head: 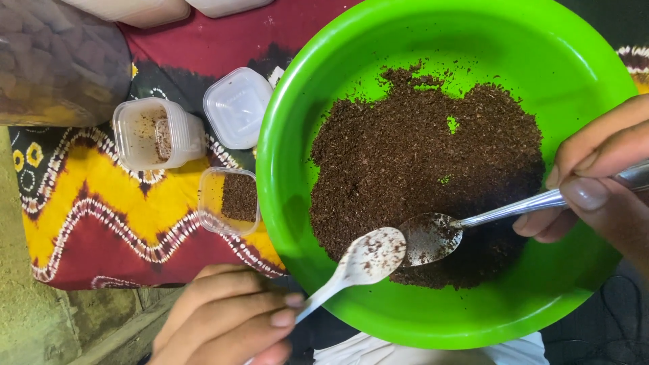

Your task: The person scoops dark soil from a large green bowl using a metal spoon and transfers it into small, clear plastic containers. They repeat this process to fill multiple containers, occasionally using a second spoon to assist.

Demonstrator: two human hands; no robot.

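The left hand [226, 318] is gripping a white spoon [358, 265]; the right hand [598, 179] is pinching a metal spoon [473, 223], bowls touching over brown grounds [419, 155] in the green bowl [297, 135].

Left hand [226, 318] low, fingers curled in a grip, right hand [598, 179] pinching — thumb forward

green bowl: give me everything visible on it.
The green bowl is round, glossy, plastic-looking, seen from above, its right edge cut off by the frame. Dark brown ground material covers its middle, with small green gaps. A metal spoon and a white spoon rest bowls-down in it. Its left rim lies over the patterned cloth, beside a small clear container.
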